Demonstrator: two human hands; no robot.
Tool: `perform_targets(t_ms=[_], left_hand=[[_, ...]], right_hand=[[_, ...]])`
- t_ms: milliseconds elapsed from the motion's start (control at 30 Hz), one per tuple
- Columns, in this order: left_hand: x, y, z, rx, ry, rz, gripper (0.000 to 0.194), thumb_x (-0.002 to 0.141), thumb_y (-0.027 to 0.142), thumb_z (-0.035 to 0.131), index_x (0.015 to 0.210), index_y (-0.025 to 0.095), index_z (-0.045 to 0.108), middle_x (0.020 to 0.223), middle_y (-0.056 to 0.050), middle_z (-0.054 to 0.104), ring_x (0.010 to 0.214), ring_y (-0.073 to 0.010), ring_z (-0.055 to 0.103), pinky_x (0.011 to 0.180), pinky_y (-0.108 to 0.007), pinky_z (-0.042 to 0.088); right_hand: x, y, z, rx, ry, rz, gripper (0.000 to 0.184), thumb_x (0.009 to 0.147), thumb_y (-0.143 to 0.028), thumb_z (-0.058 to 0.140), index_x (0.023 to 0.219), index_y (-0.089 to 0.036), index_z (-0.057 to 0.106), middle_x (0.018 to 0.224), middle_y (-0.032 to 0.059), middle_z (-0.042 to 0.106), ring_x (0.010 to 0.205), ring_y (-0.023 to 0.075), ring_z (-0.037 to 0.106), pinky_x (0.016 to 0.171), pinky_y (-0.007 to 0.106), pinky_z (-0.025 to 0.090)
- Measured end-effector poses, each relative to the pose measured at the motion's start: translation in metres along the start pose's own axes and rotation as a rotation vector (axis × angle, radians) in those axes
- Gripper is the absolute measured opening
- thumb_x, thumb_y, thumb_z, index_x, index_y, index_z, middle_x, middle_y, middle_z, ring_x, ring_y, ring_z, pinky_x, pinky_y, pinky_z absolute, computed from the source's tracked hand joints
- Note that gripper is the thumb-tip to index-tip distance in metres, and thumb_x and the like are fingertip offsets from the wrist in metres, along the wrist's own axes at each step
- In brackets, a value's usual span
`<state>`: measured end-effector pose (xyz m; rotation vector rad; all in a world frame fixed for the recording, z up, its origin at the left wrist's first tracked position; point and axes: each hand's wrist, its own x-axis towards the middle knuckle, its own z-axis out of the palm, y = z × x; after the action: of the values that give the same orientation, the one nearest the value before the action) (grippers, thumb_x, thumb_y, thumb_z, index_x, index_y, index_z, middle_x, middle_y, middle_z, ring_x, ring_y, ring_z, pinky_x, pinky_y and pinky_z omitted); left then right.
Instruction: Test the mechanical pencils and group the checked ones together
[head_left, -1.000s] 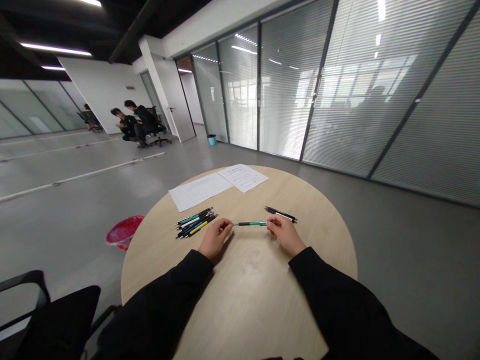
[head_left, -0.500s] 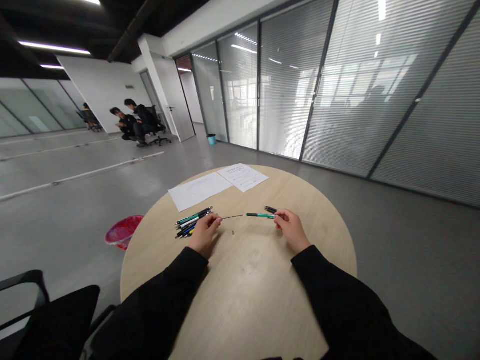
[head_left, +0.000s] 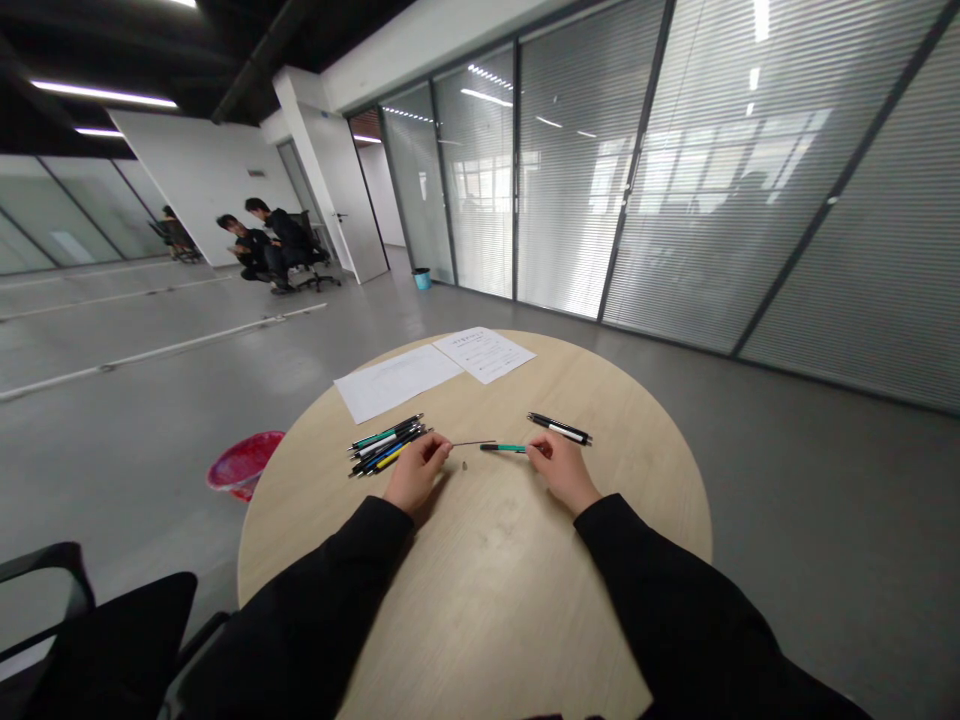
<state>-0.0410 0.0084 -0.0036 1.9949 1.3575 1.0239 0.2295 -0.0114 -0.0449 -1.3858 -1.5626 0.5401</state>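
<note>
Daylight glows through the slatted blinds (head_left: 720, 170) behind the glass, leaving glare on the panes, while ceiling strip lights (head_left: 103, 96) add cool light. Fisheye distortion bows the frame's edges; soft shadows fall on the counter (head_left: 487, 600).

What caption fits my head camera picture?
Left hand with a thin pen refill, right hand with a green pen barrel, beside pens on a round wooden table.

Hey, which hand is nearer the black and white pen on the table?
Right. The right hand sits just in front of the black and white pen, while the left hand is farther away, beside the pile of pens.
</note>
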Motion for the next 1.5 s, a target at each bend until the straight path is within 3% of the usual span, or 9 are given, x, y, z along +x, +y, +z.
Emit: perform_targets(t_ms=[267, 467, 667, 900, 1167, 1333, 1500], left_hand=[[-0.006, 0.010, 0.007, 0.035, -0.078, 0.050, 0.031, 0.089, 0.045, 0.051, 0.079, 0.017, 0.062, 0.069, -0.001, 0.059, 0.064, -0.0153, 0.050, 0.061, -0.026, 0.040], [-0.008, 0.014, 0.009, 0.061, -0.104, 0.060, 0.029, 0.089, 0.042, 0.051, 0.077, 0.018, 0.062, 0.068, -0.001, 0.060, 0.063, -0.0150, 0.051, 0.060, -0.026, 0.039], [-0.009, 0.017, 0.009, 0.057, -0.097, 0.055, 0.029, 0.088, 0.042, 0.051, 0.076, 0.018, 0.061, 0.069, -0.001, 0.060, 0.063, -0.0152, 0.051, 0.061, -0.027, 0.040], [-0.009, 0.015, 0.011, 0.030, -0.106, 0.049, 0.028, 0.088, 0.042, 0.052, 0.077, 0.018, 0.061, 0.069, -0.001, 0.060, 0.064, -0.0153, 0.052, 0.061, -0.027, 0.041], [-0.008, 0.011, 0.011, 0.006, -0.098, 0.049, 0.025, 0.087, 0.039, 0.053, 0.077, 0.018, 0.061, 0.070, -0.001, 0.061, 0.064, -0.0153, 0.053, 0.062, -0.027, 0.042], [-0.004, 0.001, 0.005, 0.064, -0.008, 0.062, 0.019, 0.087, 0.034, 0.052, 0.080, 0.018, 0.059, 0.070, -0.001, 0.058, 0.065, -0.0155, 0.052, 0.062, -0.027, 0.041], [-0.006, 0.006, 0.006, 0.171, -0.081, 0.135, 0.013, 0.084, 0.028, 0.053, 0.079, 0.018, 0.060, 0.075, -0.003, 0.059, 0.069, -0.0169, 0.053, 0.066, -0.029, 0.042]], right_hand=[[-0.003, -0.009, 0.002, -0.446, -0.037, -0.146, 0.017, 0.087, -0.025, 0.063, 0.072, -0.019, 0.066, 0.078, 0.0062, 0.062, 0.082, 0.0200, 0.056, 0.075, 0.030, 0.039], [-0.004, -0.016, 0.002, -0.606, -0.056, -0.173, 0.020, 0.090, -0.029, 0.061, 0.074, -0.019, 0.069, 0.079, 0.0094, 0.063, 0.083, 0.0224, 0.056, 0.072, 0.031, 0.037], [-0.004, -0.022, -0.008, -0.511, -0.075, -0.182, 0.026, 0.095, -0.022, 0.049, 0.079, -0.018, 0.069, 0.081, 0.0080, 0.064, 0.080, 0.0201, 0.057, 0.075, 0.030, 0.039], [-0.009, -0.033, -0.008, -0.267, -0.164, -0.292, 0.007, 0.089, -0.020, 0.059, 0.090, -0.018, 0.066, 0.087, 0.0052, 0.066, 0.084, 0.0188, 0.057, 0.078, 0.029, 0.042], [-0.008, -0.029, -0.006, -0.281, -0.201, -0.289, 0.012, 0.090, -0.016, 0.056, 0.080, -0.019, 0.062, 0.082, 0.0038, 0.065, 0.078, 0.0178, 0.058, 0.074, 0.028, 0.041], [-0.007, -0.027, -0.012, -0.359, -0.107, -0.255, 0.013, 0.087, -0.014, 0.056, 0.076, -0.019, 0.061, 0.081, 0.0048, 0.062, 0.081, 0.0194, 0.055, 0.077, 0.030, 0.040], [-0.009, -0.028, -0.006, -0.439, -0.058, -0.267, 0.013, 0.084, -0.013, 0.058, 0.073, -0.019, 0.062, 0.082, 0.0067, 0.061, 0.088, 0.0221, 0.052, 0.082, 0.032, 0.039]])
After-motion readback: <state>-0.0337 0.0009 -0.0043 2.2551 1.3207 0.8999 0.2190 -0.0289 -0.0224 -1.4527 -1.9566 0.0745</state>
